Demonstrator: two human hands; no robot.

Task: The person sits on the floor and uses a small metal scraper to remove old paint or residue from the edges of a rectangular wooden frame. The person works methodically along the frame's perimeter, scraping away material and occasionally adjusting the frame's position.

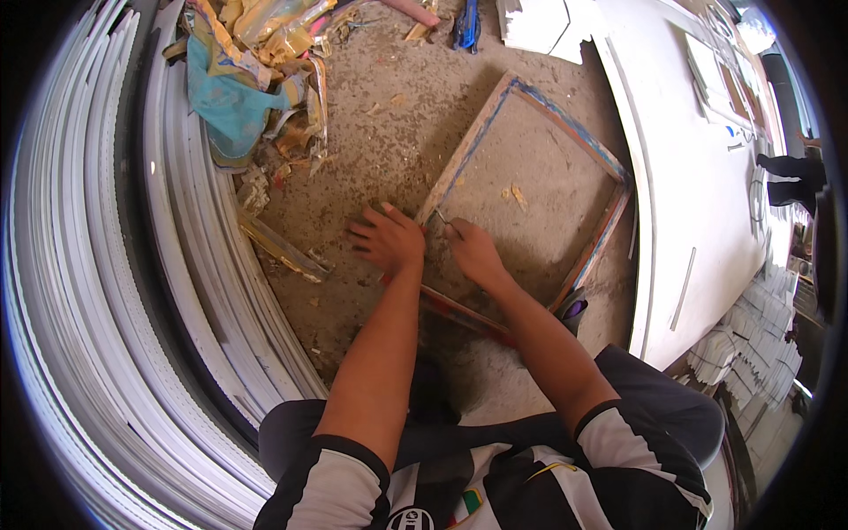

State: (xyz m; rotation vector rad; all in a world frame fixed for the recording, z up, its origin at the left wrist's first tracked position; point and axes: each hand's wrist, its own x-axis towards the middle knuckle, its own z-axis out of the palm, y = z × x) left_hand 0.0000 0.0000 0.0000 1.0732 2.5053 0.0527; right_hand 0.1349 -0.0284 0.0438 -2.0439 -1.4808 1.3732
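Note:
A rectangular wooden frame (565, 121), stained with blue and reddish paint, lies on the dirty floor in front of me. My left hand (389, 240) presses down at the frame's left side, fingers spread and holding nothing. Just to the right, my right hand (478, 254) is closed around a thin metal tool (441, 215). The tool's tip meets the inner edge of the frame's left side; its handle is hidden in my fist, so its kind cannot be made out. Both forearms cover part of the frame's near side.
Stacked white sheets (190, 221) stand along my left. A heap of rags and scraps (238, 106) lies at far left, with a blue tool (465, 26) at the top. White boards (698, 194) fill the right side. A person's dark-clothed legs (791, 181) show at far right.

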